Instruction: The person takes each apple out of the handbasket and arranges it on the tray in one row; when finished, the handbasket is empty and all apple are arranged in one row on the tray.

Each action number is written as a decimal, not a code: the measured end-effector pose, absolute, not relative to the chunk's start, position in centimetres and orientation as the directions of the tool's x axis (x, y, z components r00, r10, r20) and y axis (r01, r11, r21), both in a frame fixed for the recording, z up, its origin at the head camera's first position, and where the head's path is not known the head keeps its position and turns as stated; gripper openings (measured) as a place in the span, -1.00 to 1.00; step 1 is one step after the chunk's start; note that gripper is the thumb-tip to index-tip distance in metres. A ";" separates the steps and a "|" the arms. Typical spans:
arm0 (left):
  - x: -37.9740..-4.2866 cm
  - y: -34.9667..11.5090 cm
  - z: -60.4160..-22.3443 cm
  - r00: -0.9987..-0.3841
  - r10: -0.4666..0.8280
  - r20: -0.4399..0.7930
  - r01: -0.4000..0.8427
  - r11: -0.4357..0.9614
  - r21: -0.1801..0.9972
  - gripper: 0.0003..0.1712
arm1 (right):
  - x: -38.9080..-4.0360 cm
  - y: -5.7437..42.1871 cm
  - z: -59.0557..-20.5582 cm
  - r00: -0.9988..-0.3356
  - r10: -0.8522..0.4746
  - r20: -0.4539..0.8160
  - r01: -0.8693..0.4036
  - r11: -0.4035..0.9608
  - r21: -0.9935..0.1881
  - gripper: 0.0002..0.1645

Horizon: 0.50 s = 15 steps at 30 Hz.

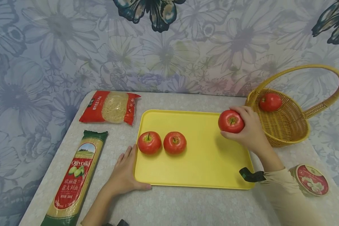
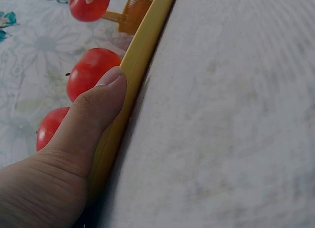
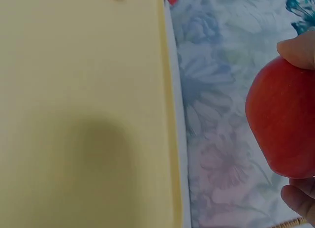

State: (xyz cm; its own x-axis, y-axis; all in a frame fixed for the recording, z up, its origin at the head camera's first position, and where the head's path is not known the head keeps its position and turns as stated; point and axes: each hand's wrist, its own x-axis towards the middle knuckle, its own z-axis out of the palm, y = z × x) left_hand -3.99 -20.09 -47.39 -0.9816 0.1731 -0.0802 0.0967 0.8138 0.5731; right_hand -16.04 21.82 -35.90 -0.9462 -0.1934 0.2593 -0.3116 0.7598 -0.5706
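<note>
My right hand (image 1: 247, 128) grips a red apple (image 1: 231, 121) above the right part of a yellow tray (image 1: 203, 163). In the right wrist view, fingertips press this apple (image 3: 285, 119) from above and below, and a shadow falls on the tray. Two more red apples, one at the left (image 1: 149, 142) and one beside it (image 1: 174, 142), sit on the tray's left side, slightly apart. My left hand (image 1: 125, 175) rests at the tray's front-left corner, fingers straight along the left edge. Its thumb (image 2: 98, 100) lies against the tray's front rim in the left wrist view.
A wicker basket (image 1: 291, 128) with a tall handle stands at the back right, holding a red apple (image 1: 270, 102). A red pasta bag (image 1: 110, 107) and a long spaghetti packet (image 1: 76, 179) lie on the left. A round container (image 1: 312, 180) with a red label is near my right forearm.
</note>
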 end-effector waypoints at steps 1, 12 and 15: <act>-4.0 -20.1 -47.4 -0.982 0.173 -0.080 0.097 0.814 0.573 0.77 | -15.9 21.4 -36.2 -0.944 -0.219 0.247 -0.325 0.752 -0.573 0.01; -4.0 -20.0 -47.3 -0.982 0.170 -0.081 0.094 0.817 0.569 0.78 | -15.3 17.2 -39.2 -0.916 -0.388 0.101 -0.367 0.713 -0.598 -0.02; -4.0 -20.0 -47.4 -0.982 0.169 -0.083 0.092 0.817 0.569 0.78 | -15.1 16.6 -39.7 -0.908 -0.415 0.063 -0.364 0.705 -0.609 -0.01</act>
State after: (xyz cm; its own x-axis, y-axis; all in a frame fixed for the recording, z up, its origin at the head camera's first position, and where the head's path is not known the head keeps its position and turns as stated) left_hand -4.03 -20.04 -47.36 -0.9822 0.1685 -0.0833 0.0920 0.8173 0.5688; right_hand -15.07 16.56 -39.75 -0.9079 -0.4145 0.0629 -0.3641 0.7050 -0.6086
